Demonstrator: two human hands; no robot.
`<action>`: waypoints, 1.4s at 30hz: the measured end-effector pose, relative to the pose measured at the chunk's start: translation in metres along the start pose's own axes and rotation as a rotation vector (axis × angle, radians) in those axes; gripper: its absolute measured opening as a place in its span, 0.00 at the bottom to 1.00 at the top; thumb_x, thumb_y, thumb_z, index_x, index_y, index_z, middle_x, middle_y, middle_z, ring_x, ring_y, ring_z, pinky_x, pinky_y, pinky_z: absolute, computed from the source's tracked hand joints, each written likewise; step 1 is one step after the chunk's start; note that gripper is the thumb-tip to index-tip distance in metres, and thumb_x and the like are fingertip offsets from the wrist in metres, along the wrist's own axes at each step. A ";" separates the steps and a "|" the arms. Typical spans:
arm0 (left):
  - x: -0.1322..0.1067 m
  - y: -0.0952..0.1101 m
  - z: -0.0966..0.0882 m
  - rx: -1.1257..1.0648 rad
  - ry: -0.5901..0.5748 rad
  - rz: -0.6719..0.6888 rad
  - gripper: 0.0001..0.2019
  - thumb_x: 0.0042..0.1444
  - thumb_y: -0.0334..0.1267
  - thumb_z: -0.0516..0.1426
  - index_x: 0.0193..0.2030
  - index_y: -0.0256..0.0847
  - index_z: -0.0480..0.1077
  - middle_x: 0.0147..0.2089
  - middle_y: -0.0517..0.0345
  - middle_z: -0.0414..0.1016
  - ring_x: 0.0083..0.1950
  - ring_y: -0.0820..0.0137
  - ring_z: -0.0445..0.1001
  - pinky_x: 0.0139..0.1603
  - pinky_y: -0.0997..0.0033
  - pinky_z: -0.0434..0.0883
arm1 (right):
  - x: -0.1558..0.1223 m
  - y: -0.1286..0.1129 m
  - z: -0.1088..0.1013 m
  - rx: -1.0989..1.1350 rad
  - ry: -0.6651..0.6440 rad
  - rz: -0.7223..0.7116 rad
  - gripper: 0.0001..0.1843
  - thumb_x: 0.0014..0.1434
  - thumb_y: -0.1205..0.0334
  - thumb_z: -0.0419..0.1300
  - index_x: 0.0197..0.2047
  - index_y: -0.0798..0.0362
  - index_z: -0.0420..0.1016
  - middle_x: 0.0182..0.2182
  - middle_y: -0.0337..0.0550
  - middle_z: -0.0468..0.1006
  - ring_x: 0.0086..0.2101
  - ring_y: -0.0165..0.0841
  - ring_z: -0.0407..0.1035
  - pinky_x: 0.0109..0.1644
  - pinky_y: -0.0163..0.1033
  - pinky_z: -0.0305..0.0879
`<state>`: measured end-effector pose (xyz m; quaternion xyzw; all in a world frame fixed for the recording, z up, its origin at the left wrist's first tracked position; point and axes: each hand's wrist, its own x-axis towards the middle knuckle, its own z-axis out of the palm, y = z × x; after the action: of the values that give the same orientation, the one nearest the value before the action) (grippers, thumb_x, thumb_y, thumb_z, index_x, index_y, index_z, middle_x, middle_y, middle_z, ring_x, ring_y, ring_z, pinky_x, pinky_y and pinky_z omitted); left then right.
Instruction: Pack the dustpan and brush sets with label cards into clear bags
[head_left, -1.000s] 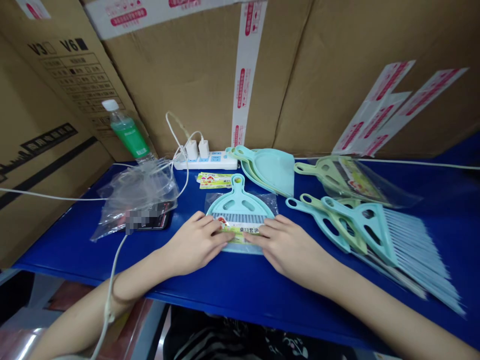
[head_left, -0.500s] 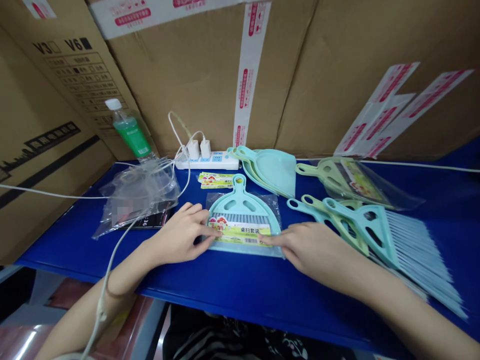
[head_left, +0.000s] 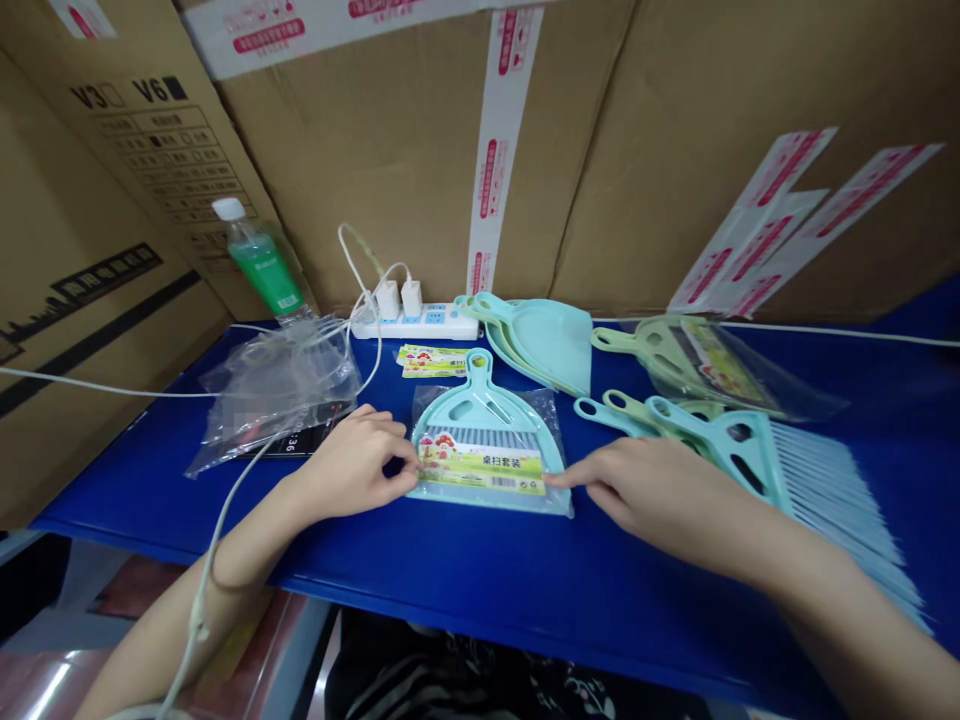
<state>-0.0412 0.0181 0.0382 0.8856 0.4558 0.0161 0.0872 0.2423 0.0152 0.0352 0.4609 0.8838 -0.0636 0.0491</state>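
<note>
A light-blue dustpan [head_left: 480,398] lies flat in a clear plastic bag [head_left: 556,408], its handle pointing away from me. Grey-blue brush bristles [head_left: 480,437] show inside, above a yellow-green printed label card [head_left: 491,468]. My left hand [head_left: 365,458] has thumb and index finger pinched at the bag's left edge, beside the label. On the other side, my right hand [head_left: 637,490] holds nothing; its index finger is stretched out, the tip touching the label's right end, with the other fingers curled under.
Loose brushes [head_left: 750,450] lie at right, near a bagged green set [head_left: 697,365]. Stacked dustpans [head_left: 547,335], spare label cards [head_left: 435,361] and a power strip [head_left: 450,322] sit behind. Clear bags [head_left: 285,385] cover a phone [head_left: 300,442] at left, by a bottle [head_left: 262,265]. Cardboard boxes [head_left: 405,150] stand behind.
My left fingers have drawn back from the label's face to the bag's left edge and pinched together. My right fingertip has slid outward to the label's right end. The label looks flatter.
</note>
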 end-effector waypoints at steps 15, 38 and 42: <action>0.003 0.001 0.015 0.068 0.160 0.063 0.12 0.57 0.33 0.48 0.24 0.40 0.67 0.23 0.61 0.71 0.27 0.71 0.69 0.34 0.69 0.58 | 0.009 -0.006 0.004 0.083 0.017 0.028 0.17 0.57 0.73 0.47 0.33 0.48 0.75 0.24 0.38 0.78 0.27 0.33 0.71 0.27 0.35 0.52; 0.003 -0.001 0.019 0.096 0.213 0.107 0.15 0.61 0.33 0.46 0.25 0.40 0.67 0.22 0.61 0.71 0.26 0.71 0.70 0.32 0.70 0.57 | 0.008 -0.017 0.017 -0.050 0.156 0.019 0.04 0.58 0.67 0.51 0.36 0.53 0.66 0.26 0.41 0.78 0.23 0.34 0.72 0.24 0.38 0.44; 0.003 0.000 0.019 0.097 0.198 0.102 0.15 0.61 0.33 0.46 0.26 0.40 0.68 0.23 0.61 0.72 0.26 0.71 0.70 0.33 0.70 0.59 | 0.009 -0.018 0.017 -0.030 0.141 0.061 0.05 0.57 0.68 0.50 0.35 0.53 0.66 0.25 0.40 0.78 0.23 0.33 0.71 0.24 0.38 0.42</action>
<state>-0.0378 0.0176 0.0188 0.9050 0.4168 0.0856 -0.0022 0.2228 0.0101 0.0184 0.4900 0.8716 -0.0164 -0.0043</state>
